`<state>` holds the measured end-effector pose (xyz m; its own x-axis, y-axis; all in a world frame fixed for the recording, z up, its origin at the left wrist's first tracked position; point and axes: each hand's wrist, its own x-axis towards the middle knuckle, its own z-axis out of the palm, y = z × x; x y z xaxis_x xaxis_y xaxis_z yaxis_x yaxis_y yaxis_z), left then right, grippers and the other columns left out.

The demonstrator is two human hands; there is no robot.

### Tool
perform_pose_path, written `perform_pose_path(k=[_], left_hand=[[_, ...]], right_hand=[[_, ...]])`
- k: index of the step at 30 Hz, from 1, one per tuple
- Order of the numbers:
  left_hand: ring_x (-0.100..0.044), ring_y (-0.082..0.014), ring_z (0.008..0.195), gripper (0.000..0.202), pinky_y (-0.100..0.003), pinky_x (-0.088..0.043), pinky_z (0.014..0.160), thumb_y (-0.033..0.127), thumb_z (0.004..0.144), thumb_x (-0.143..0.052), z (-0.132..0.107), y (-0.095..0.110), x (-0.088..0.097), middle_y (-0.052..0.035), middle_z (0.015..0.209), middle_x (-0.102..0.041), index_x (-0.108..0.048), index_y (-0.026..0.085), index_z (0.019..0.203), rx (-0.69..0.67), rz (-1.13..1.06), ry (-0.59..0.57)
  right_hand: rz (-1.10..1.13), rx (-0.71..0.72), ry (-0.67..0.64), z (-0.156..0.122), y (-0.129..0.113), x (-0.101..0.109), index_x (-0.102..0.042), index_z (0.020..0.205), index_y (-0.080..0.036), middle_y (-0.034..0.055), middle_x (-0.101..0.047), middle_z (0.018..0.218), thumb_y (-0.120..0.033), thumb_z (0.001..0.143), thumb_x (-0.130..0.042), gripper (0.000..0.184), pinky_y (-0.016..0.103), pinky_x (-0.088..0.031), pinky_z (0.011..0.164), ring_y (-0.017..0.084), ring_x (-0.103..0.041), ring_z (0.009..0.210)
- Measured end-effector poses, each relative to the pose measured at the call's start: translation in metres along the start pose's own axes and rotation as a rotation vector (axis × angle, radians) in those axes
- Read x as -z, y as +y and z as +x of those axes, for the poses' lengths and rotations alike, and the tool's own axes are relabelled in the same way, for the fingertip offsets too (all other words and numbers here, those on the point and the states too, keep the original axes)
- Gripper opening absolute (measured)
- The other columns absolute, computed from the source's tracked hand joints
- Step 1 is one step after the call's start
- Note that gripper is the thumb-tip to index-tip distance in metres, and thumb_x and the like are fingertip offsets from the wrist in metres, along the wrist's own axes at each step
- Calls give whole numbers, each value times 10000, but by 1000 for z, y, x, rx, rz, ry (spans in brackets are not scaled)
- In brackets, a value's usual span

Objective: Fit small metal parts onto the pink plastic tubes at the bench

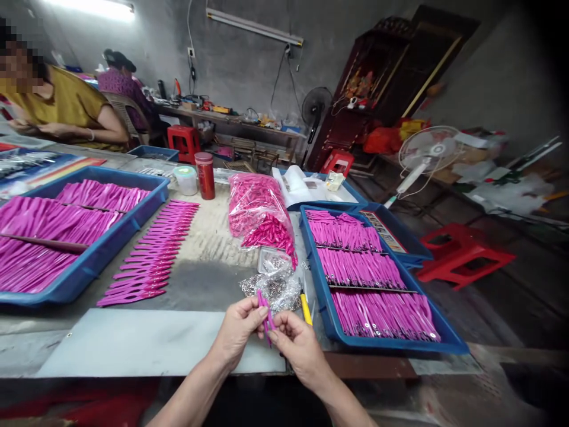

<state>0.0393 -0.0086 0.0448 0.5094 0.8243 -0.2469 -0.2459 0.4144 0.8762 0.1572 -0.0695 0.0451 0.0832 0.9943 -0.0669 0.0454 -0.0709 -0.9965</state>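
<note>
Near the front edge of the table, my left hand (242,326) pinches a slim magenta piece (265,317) between thumb and fingers. My right hand (297,344) closes on the lower part of the same piece, and the fingertips of both hands nearly meet. Its exact kind is too small to tell. Just beyond the hands lie small metal parts in a clear plastic bag (280,287). A yellow-handled tool (306,309) rests to the right of that bag. To the left, a slanting row of long magenta pieces (149,255) is laid out on the table.
Blue trays of magenta pieces stand left (84,281) and right (326,320). A clear bag of pink parts (258,207), a red cup (205,178) and a lidded tub (185,181) stand farther back. A pale board (146,341) lies in front. A co-worker (84,110) sits at back left.
</note>
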Motion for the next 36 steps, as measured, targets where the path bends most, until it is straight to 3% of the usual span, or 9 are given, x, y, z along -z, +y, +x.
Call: perform_pose_path(k=[3, 6, 16, 36], left_hand=[[-438, -71, 453, 273, -197, -375, 459, 374, 611, -661, -2, 1, 0, 31, 527, -521, -584, 128, 704, -8, 29, 4], [-439, -73, 458, 287, -197, -376, 461, 384, 602, -664, -5, 2, 0, 28, 530, -523, -591, 127, 706, -13, 47, 25], [-461, -81, 446, 286, -199, -374, 464, 410, 626, -637, -8, -1, -3, 30, 509, -536, -584, 136, 692, -4, 34, -11], [-450, -73, 446, 255, -188, -369, 457, 362, 620, -645, -9, -4, -7, 30, 477, -516, -579, 116, 607, -12, 51, 3]], right_hand=[[-190, 79, 55, -1, 6, 2, -525, 675, -162, -9, -528, 626, -305, 743, -526, 159, 211, -362, 527, 93, -451, 554], [-239, 91, 122, -2, 8, 2, -535, 667, -160, -10, -489, 638, -303, 734, -531, 158, 208, -357, 516, 98, -432, 569], [127, -32, 130, -3, 0, -9, -527, 672, -180, -27, -513, 547, -395, 702, -563, 220, 219, -382, 494, 108, -462, 509], [192, -28, 154, -4, 6, -14, -536, 663, -164, -11, -561, 562, -369, 725, -560, 216, 219, -380, 504, 105, -481, 524]])
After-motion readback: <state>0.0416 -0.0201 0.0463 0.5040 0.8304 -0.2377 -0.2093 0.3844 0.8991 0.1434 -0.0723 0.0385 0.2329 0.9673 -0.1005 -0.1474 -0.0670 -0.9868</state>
